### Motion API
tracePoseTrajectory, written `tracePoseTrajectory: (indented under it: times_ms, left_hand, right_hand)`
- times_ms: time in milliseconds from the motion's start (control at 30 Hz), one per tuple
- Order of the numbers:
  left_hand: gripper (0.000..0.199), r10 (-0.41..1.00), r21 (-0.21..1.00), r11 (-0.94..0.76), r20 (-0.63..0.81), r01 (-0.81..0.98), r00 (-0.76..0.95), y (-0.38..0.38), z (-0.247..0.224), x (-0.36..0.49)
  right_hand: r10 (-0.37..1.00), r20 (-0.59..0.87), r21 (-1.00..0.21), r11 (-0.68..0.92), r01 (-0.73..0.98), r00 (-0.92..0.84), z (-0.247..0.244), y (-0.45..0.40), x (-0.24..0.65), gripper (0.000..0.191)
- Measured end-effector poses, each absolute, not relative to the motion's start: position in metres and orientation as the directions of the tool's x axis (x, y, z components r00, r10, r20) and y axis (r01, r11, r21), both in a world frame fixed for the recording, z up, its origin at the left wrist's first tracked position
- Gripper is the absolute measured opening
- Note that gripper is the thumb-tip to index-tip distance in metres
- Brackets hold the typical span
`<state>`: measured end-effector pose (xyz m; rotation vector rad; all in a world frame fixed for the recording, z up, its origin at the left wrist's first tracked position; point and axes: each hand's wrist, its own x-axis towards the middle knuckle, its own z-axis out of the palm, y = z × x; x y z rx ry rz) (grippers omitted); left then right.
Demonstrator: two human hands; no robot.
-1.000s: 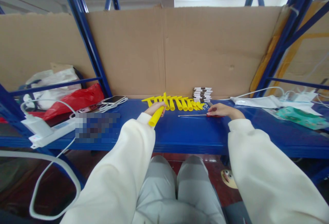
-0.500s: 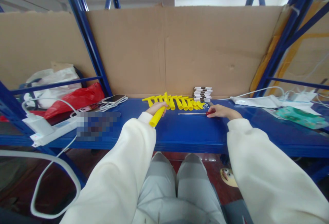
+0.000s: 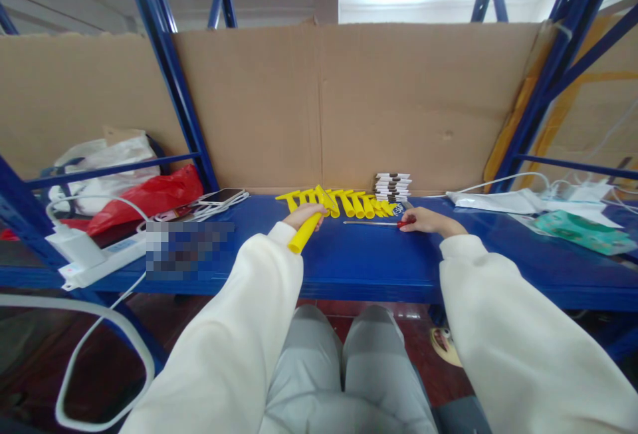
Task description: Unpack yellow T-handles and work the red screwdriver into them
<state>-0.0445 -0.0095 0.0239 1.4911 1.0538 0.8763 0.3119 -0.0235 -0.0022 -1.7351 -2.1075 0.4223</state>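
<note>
My left hand is closed around a yellow T-shaped plastic handle. Its round wide end points down toward me, and its crosspiece is at the far side of my fingers. My right hand grips the red handle of a screwdriver, whose long metal shaft points left, low over the tabletop. Beyond both hands lies a row of similar yellow T-shaped handles. At the right end of that row stands a stack of small white boxes with dark bands. Small loose pieces near it are too tiny to make out.
The blue tabletop ends at a cardboard panel between blue uprights. On the left are a phone, white cables, a power strip and a red bag. A green packet and white packaging lie right.
The view has tilted up slightly, so everything sits a little lower. In my left hand the yellow handle's crosspiece has turned slightly. My right hand keeps its hold on the screwdriver.
</note>
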Motion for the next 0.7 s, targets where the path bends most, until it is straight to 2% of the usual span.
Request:
tracePoseTrajectory:
  times_ms: [233,400,533,700]
  left_hand:
    - [0.030,0.912,0.987,-0.085,0.023,0.135,0.410,-0.010,0.022,-0.047]
    - [0.030,0.908,0.986,-0.093,0.026,0.141,0.417,-0.008,0.020,-0.048]
    - [0.026,0.909,0.988,-0.082,0.019,0.133,0.415,-0.006,0.020,-0.048]
    - [0.017,0.917,0.992,-0.044,-0.007,0.120,0.398,-0.007,0.020,-0.045]
  right_hand:
    - [0.981,0.102,-0.459,0.195,0.867,-0.166,-0.001,-0.024,0.311,0.033]
    - [0.970,0.158,-0.509,0.241,0.826,-0.186,-0.005,-0.022,0.312,0.032]
    - [0.958,0.215,-0.548,0.279,0.788,-0.190,-0.009,-0.019,0.313,0.034]
    - [0.954,0.217,-0.564,0.295,0.771,-0.207,-0.011,-0.017,0.309,0.031]
